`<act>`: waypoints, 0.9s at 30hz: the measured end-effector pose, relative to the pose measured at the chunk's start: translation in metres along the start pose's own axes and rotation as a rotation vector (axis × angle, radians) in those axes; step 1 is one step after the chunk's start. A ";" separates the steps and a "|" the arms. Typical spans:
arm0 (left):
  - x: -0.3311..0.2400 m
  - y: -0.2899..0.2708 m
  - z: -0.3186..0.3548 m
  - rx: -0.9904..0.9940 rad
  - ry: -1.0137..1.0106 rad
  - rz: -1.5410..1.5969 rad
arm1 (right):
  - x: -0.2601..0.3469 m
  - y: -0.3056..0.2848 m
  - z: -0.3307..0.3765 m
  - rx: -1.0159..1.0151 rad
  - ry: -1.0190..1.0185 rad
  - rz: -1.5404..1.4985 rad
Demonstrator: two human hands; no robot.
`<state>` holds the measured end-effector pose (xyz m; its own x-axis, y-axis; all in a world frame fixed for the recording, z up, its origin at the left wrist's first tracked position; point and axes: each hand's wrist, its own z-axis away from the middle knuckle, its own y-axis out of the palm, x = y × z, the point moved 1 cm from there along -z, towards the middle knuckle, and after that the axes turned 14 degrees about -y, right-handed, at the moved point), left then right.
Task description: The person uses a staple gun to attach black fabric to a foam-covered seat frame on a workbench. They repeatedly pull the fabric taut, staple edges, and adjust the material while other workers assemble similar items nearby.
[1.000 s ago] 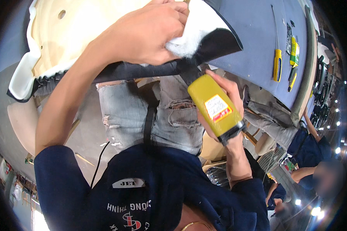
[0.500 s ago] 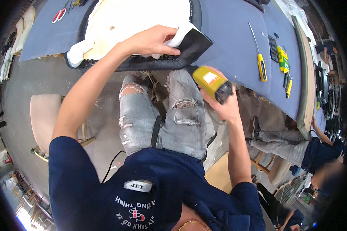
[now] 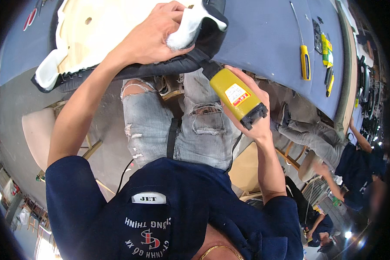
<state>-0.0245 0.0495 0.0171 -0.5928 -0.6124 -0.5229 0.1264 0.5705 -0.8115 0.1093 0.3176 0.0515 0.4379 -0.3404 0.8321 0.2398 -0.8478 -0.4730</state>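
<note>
At the top centre of the frame, your left hand (image 3: 154, 37) was clamped down on the edge of a seat panel (image 3: 84, 32), fingers curled over white foam padding (image 3: 188, 28) and the dark fabric cover (image 3: 177, 65) folded around it. The panel lay on the grey-blue table (image 3: 264, 34), its pale wooden underside facing up, with white foam showing again at its left corner in the upper left.

Just right of centre, your right hand (image 3: 253, 115) was wrapped closed around a yellow staple gun (image 3: 236, 97), its black nose pushed against the fabric edge under your left hand. A rectangular label in white, red and yellow sat on the gun's upper face, near its black rear end.

Toward the upper right, a yellow-handled screwdriver (image 3: 304, 56) lay on the table, and farther right a small yellow-green package (image 3: 327, 50) and a dark-and-yellow tool (image 3: 329, 80) lay near the table's edge.

At the right edge, another person (image 3: 355, 160) in dark blue sat on a stool, reaching forward.
</note>
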 end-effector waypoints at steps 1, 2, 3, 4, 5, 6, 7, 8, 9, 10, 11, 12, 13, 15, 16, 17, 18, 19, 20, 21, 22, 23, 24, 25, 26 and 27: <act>-0.001 0.000 0.001 -0.028 -0.009 0.007 | -0.003 0.002 -0.001 -0.005 -0.026 0.005; -0.003 0.000 0.000 -0.012 -0.003 0.013 | -0.001 0.000 -0.003 0.034 -0.005 0.030; -0.005 -0.002 -0.003 0.005 0.002 0.020 | -0.002 0.002 -0.005 0.040 -0.001 0.066; -0.005 -0.002 -0.006 0.020 0.008 0.025 | -0.003 0.004 -0.006 0.045 -0.001 0.102; -0.004 0.000 -0.009 0.043 0.028 0.118 | -0.004 0.007 -0.006 0.051 -0.001 0.137; -0.002 0.003 -0.014 0.065 0.051 0.213 | -0.005 0.008 -0.008 0.062 -0.034 0.100; 0.001 0.005 -0.016 0.086 0.074 0.308 | -0.005 0.006 -0.012 0.087 0.002 0.075; 0.003 0.004 -0.015 0.123 0.107 0.292 | -0.002 0.004 -0.018 0.112 0.038 0.049; 0.004 0.003 -0.016 0.114 0.129 0.276 | 0.000 0.002 -0.023 0.130 0.069 0.028; 0.005 0.003 -0.015 0.105 0.150 0.261 | -0.003 0.001 -0.025 0.118 0.057 -0.014; 0.006 0.005 -0.013 0.095 0.168 0.244 | -0.004 0.000 -0.027 0.134 0.060 -0.004; 0.006 0.001 -0.012 0.095 0.163 0.263 | -0.004 0.000 -0.033 0.148 0.045 -0.003; 0.004 0.000 -0.011 0.094 0.155 0.279 | -0.003 0.000 -0.037 0.165 0.027 -0.004; -0.001 0.000 -0.001 0.050 0.003 0.209 | -0.003 -0.001 -0.037 0.189 -0.073 -0.031; -0.002 0.002 0.006 0.025 -0.128 0.131 | -0.003 0.001 -0.034 0.161 0.004 -0.053; 0.000 0.000 -0.002 -0.056 0.086 0.149 | 0.001 0.003 -0.029 0.144 0.080 -0.080; 0.006 0.003 -0.009 -0.149 0.143 0.244 | -0.001 0.005 -0.024 0.104 0.053 -0.104; -0.011 -0.011 -0.017 0.090 -0.168 0.179 | -0.004 0.004 -0.019 0.053 0.046 -0.096; -0.008 0.005 -0.016 -0.046 -0.177 0.629 | 0.002 0.007 -0.017 0.031 0.071 -0.067; -0.015 -0.001 -0.015 -0.002 -0.312 0.674 | 0.002 0.009 -0.015 -0.005 0.116 -0.022; -0.024 -0.004 -0.012 0.002 -0.300 0.612 | 0.002 0.007 -0.005 -0.011 0.109 -0.028; -0.030 -0.011 -0.010 0.009 -0.287 0.550 | -0.001 0.007 0.003 -0.021 0.105 -0.034; -0.036 -0.026 -0.015 0.102 -0.298 0.334 | -0.006 0.003 0.007 0.009 0.009 -0.023; -0.046 -0.034 -0.016 0.193 -0.273 0.168 | -0.006 0.001 0.019 0.007 0.075 -0.040; -0.055 -0.038 -0.015 0.275 -0.238 -0.002 | -0.003 -0.003 0.030 0.005 0.149 -0.051; -0.060 -0.034 -0.009 0.285 -0.235 -0.092 | 0.002 -0.001 0.032 0.003 0.178 -0.057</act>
<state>-0.0007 0.0718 0.0786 -0.4181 -0.7815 -0.4632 0.3172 0.3522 -0.8805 0.1375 0.3308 0.0445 0.2632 -0.3585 0.8956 0.2628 -0.8666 -0.4242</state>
